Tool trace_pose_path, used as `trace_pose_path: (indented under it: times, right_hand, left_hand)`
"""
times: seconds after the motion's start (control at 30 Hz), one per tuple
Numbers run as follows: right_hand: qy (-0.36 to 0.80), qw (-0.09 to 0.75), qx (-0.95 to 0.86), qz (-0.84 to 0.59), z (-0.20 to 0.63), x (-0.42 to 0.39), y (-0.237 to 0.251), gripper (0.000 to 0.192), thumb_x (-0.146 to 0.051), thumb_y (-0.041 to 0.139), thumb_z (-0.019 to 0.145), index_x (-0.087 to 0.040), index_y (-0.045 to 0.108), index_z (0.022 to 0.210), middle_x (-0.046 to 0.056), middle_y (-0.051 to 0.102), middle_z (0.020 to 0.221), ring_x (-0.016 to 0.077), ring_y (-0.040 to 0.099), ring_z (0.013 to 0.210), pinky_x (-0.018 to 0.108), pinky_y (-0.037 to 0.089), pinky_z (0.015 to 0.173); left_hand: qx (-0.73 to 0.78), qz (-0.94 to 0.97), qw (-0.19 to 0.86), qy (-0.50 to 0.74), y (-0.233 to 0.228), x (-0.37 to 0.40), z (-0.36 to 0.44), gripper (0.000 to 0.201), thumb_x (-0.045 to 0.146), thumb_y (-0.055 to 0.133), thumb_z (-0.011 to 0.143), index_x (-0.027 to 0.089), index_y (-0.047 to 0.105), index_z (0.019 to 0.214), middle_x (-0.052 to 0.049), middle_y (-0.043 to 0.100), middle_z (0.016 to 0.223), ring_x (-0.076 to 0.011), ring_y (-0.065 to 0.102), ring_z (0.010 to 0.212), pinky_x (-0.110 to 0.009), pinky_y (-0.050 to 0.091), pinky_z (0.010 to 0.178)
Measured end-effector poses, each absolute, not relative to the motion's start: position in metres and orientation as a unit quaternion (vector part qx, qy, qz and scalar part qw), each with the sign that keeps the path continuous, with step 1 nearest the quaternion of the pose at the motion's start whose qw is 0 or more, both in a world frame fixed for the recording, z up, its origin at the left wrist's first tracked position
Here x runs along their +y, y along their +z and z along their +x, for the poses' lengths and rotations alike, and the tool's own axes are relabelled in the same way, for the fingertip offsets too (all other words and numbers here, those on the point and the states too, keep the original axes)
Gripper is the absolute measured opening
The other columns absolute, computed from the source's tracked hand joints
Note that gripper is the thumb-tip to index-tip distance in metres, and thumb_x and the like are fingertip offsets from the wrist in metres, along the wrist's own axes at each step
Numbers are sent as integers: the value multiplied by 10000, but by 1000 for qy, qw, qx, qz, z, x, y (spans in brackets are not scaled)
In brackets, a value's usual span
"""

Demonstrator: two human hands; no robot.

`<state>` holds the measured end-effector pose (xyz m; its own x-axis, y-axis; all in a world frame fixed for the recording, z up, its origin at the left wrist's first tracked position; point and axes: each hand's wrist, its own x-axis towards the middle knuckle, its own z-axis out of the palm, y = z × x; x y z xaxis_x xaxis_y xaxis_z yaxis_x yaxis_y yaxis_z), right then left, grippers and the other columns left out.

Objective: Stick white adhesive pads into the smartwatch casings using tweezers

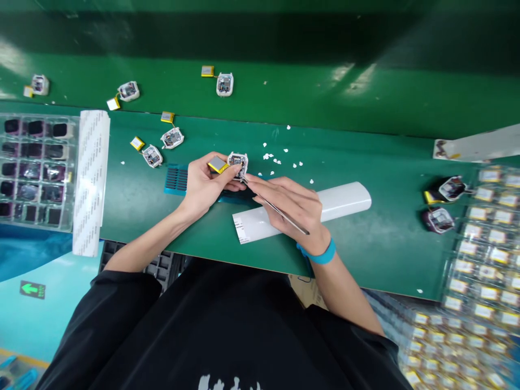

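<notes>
My left hand (207, 181) is closed on a white watch case (237, 162) with its circuit board showing. A silver battery with yellow edges (218, 164) hangs from the case, beside my thumb. In my right hand (290, 206) is a pair of metal tweezers (280, 211), held like a pen. The tweezer tips meet the lower edge of the case; my fingers partly hide what they touch. Under my right hand lies a glossy white strip (345, 201). Blue sheets with dark slots (175, 180) lie beneath my left hand.
More open watch cases with batteries (172, 138) lie to the left and at the back. Small white bits (276, 161) are scattered ahead. Clear trays stand left (30, 168) and right (483, 260). A printed white strip (91, 184) borders the left tray. Dark cases (439, 219) lie right.
</notes>
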<state>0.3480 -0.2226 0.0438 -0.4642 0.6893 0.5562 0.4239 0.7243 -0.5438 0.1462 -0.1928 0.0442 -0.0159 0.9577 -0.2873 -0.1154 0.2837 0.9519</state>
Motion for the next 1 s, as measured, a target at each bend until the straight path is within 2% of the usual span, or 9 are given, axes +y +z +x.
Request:
trace_pose_path:
  times: [0.27,0.4,0.5,0.57,0.63,0.7,0.77,0.87,1.0]
  right_hand:
    - [120,398,-851,-320,351,-221,47,494,-39,652,1002,-177,603,1473,91,735,1350,190,756,1026,333,669,828]
    - [73,403,-852,-326,352,-219,48,503,-62,653,1011,-186,581,1493,86,744,1332,180,746,965,324,665,816]
    - [47,395,-858,-325,350,-220,47,446,-76,656,1013,-172,624,1447,70,754,1316,172,742,948,309,663,789]
    - [25,393,-861,-323,348,-220,45,351,-82,657,1016,-144,675,1361,66,763,1298,168,738,942,302,662,784]
    - [7,384,-865,-324,347,-220,44,262,-100,646,1033,-134,705,1286,56,766,1292,158,733,937,293,663,791]
    - [-5,366,-871,-329,348,-219,44,224,-118,627,1053,-146,717,1256,34,763,1298,147,732,945,282,664,810]
    - [-11,352,-875,-333,349,-219,44,215,-127,612,1066,-156,723,1248,17,761,1302,140,735,959,273,664,823]
    - [-9,352,-877,-328,349,-218,43,216,-121,609,1064,-136,718,1249,30,759,1308,146,740,953,279,669,815]
    - [4,387,-864,-323,348,-217,41,306,-107,635,1042,-153,678,1341,60,755,1315,168,755,1032,315,672,891]
  left_hand:
    - [535,416,586,443,45,-183,139,366,367,923,699,186,677,901,9,754,749,-144,747,584,-237,632,568]
    - [580,499,472,437,39,-125,109,492,382,974,647,237,685,1018,48,673,679,-151,697,614,-280,557,588]
    - [653,550,363,374,32,-64,80,409,317,952,727,232,681,1022,67,592,668,-144,660,804,-310,519,835]
    - [695,586,289,302,30,-32,66,317,234,927,769,216,656,933,46,559,716,-178,586,1020,-383,415,1085]
    - [694,622,236,276,29,-12,61,266,231,877,831,222,616,884,20,559,813,-212,451,1215,-458,189,1266]
    - [650,674,214,277,27,1,63,210,246,826,857,234,619,888,8,590,950,-226,326,1346,-488,-22,1317]
    - [598,719,228,269,22,11,67,190,243,825,787,251,655,873,-4,623,1067,-257,259,1433,-512,-94,1321]
    - [575,723,292,248,14,26,71,275,218,857,593,320,662,758,-26,658,1027,-341,293,1464,-596,36,1321]
    - [596,679,328,276,14,30,70,405,84,861,435,319,585,614,-32,588,776,-399,535,1258,-628,286,1244]
